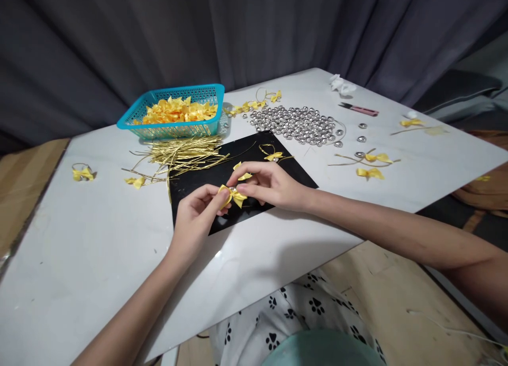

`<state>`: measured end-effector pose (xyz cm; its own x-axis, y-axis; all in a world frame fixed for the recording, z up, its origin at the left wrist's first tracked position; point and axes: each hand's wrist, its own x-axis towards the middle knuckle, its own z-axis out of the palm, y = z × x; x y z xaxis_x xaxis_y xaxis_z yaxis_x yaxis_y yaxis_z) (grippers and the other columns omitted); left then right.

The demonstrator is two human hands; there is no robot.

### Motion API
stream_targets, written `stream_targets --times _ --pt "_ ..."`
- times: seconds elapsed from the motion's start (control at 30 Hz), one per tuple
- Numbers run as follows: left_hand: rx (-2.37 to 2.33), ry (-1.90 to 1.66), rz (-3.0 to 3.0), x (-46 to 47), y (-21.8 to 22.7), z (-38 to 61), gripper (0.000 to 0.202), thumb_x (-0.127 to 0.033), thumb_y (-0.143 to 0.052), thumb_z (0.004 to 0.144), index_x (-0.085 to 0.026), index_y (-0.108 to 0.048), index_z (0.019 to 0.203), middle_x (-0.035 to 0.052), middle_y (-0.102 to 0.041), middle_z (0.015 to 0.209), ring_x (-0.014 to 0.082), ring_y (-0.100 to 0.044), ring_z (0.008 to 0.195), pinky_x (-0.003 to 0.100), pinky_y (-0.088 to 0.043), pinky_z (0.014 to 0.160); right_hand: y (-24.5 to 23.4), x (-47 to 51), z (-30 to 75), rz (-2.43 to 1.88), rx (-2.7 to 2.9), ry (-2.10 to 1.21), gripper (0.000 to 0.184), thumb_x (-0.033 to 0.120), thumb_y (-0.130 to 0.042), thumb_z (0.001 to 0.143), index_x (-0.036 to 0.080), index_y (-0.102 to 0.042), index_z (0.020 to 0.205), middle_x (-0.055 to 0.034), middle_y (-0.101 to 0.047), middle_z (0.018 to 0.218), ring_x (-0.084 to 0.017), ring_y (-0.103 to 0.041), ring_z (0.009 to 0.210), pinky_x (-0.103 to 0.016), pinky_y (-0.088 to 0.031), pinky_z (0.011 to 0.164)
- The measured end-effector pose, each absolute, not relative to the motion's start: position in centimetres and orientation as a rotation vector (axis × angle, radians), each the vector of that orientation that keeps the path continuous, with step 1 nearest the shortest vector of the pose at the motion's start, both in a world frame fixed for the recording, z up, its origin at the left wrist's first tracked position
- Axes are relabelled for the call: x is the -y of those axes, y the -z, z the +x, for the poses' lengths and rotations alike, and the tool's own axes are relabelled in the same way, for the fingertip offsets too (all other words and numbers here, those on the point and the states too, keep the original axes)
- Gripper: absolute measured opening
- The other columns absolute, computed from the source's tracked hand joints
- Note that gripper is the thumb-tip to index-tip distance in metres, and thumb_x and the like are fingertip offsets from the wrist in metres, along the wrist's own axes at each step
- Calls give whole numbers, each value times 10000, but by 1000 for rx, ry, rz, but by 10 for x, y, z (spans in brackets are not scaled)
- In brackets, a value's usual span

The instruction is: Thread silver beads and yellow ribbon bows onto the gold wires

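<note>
Between my two hands, just above a black sheet (198,188), is a small yellow ribbon bow (237,197). My left hand (200,207) pinches the bow's left side between thumb and fingers. With thumb and index finger, my right hand (272,186) grips a small silver bell (233,188) at the top of the bow. Behind my right fingers another yellow bow (242,171) lies on the sheet, partly covered. Farther back on the sheet rests a bow with a gold cord loop (273,156).
A turquoise basket (170,126) of yellow bows stands at the back left, with gold cords (186,153) before it. Silver bells (296,123) are heaped on the white table (99,239). Pink-handled snips (359,109) and crumpled white tissue (341,85) lie at the back right.
</note>
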<state>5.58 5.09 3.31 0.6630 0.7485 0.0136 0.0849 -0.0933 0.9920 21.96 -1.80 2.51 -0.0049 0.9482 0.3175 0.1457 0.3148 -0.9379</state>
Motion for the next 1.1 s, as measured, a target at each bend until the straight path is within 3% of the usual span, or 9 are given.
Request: stream_targets --times 0.1,0.2,0.27,0.47,0.73,0.9,1.1 --pt "-727 -685 1537 -52 -32 55 216 -347 -667 749 -154 -618 666 -4 -559 604 85 -478 566 195 -397 556 -23 18 219 -1086 1462 -846 239 280 -564 830 70 -592 939 -30 -545 790 -22 -398 498 -157 -284 406" --pt "-746 -722 1472 -53 -32 56 222 -356 -694 718 -154 -616 669 -8 -557 610 79 -461 554 193 -383 539 -19 17 217 -1175 1459 -864 349 298 -668 754 78 -586 1013 55 -433 572 -24 -333 441 -156 -236 396" --pt "-752 -728 1452 -54 -32 56 218 -353 -705 706 -153 -622 678 -9 -557 611 77 -459 551 192 -382 536 -16 16 216 -1191 1440 -879 326 289 -694 730 85 -588 960 79 -377 526 -21 -309 432 -154 -222 397" --pt "-786 -702 1420 -56 -31 57 223 -346 -721 683 -149 -620 714 -7 -559 650 76 -462 561 185 -378 526 -16 15 211 -1217 1399 -1010 197 284 -579 835 87 -569 830 70 -396 528 -17 -308 411 -163 -213 385" --pt "-817 -578 1450 -63 -31 56 247 -370 -711 684 -147 -654 773 24 -594 748 89 -477 609 185 -394 530 -17 16 210 -1228 1427 -950 325 359 -497 891 82 -571 737 24 -461 591 -36 -358 475 -186 -282 447" --pt "-823 -682 1450 -63 -27 57 258 -313 -760 628 -155 -642 795 -9 -574 709 76 -481 609 159 -382 502 -14 16 212 -1262 1494 -802 369 406 -476 893 103 -532 690 2 -483 619 -70 -410 572 -209 -325 540" --pt "-841 -542 1349 -58 -30 58 262 -336 -769 613 -146 -691 775 19 -645 723 76 -535 584 171 -441 541 -14 16 213 -1276 1590 -655 382 379 -440 916 115 -474 643 16 -413 582 -68 -367 560 -213 -290 534"
